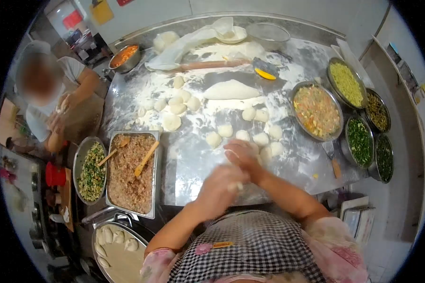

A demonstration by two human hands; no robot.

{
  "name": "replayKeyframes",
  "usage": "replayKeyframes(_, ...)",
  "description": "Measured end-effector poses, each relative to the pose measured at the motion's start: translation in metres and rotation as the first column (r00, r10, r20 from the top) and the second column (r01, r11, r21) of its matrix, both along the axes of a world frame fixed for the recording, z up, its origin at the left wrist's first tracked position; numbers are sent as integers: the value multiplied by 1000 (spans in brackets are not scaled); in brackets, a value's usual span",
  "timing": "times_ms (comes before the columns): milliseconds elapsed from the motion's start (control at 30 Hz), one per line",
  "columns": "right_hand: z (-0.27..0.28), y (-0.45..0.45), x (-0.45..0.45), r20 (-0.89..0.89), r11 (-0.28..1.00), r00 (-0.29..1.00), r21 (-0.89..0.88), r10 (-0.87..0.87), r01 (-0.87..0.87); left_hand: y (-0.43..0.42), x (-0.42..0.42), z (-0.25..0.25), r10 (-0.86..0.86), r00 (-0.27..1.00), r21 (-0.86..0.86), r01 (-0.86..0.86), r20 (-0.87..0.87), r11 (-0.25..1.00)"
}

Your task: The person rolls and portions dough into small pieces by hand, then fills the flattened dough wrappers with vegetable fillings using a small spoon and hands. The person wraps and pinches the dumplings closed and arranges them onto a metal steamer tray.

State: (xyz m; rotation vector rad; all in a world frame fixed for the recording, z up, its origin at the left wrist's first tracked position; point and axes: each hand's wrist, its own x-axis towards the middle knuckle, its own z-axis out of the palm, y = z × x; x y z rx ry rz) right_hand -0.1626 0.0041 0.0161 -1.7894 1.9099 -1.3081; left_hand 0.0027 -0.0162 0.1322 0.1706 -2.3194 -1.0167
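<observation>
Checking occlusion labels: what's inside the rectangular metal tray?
Inside the metal tray: minced-looking filling, one wooden paddle lying on it, and a second paddle crossing the tray's left rim. The tray's floor is covered by filling, so not visible.

- The apron [250, 245] at five o'clock is checked black-and-white.
- The scraper handle [265, 74] at one o'clock is coloured yellow.
- Off-white is shown by dough balls [260, 139] at three o'clock.

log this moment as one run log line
left hand: blurred, close to right hand | right hand: beside dough balls | grip: unclear | steel worktop: floured, dough log beyond
</observation>
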Motion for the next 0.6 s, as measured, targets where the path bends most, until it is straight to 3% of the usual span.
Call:
replayKeyframes(33, -3, 4, 2, 512, 974, 858, 179, 27, -138, -7, -2, -8, 161, 972, -110, -144, 170, 984)
replayKeyframes(67, -6, 7, 2, 873, 903, 484, 253, -58, -347, -13, -6, -24, 240, 941, -162, -205, 237, 965)
replayKeyframes(133, 14, 21, 2, 901, 793, 409, 352, -144, -497, -13, -8, -67, 398, 847, -264, -318, 352, 911)
replayKeyframes(167, 20, 26, 1, 906, 725, 375, 391, -196, -567, -13, -7, -82, 371, 807, -249, -283, 459, 926)
replayKeyframes(267, 5, 25, -13, 899, 736, 323, 429, -294, -523, -21, -12, -82, 204, 835, 68, -276, 511, 959)
replayKeyframes(367, 48, 3, -50, 733, 835, 633, 494, -249, -243, -55, -10, -92, 348, 889, -110, -331, 298, 937)
replayKeyframes(400, 58, -7, -68, 762, 865, 622, 425, -182, -266, -72, -6, -106, 344, 865, 89, -401, 365, 912)
replayKeyframes(467, 71, -22, -99, 807, 904, 588, 288, -51, -317, -99, -1, -137, 284, 820, 454, -525, 497, 720)
replayKeyframes(567, 50, -42, -98, 636, 868, 772, 393, -18, -304, -96, -35, -134, 245, 926, 831, -369, 288, 417)
replayKeyframes(600, 40, -44, -92, 567, 856, 824, 422, 10, -300, -92, -44, -133, 260, 924, 822, -371, 281, 431)
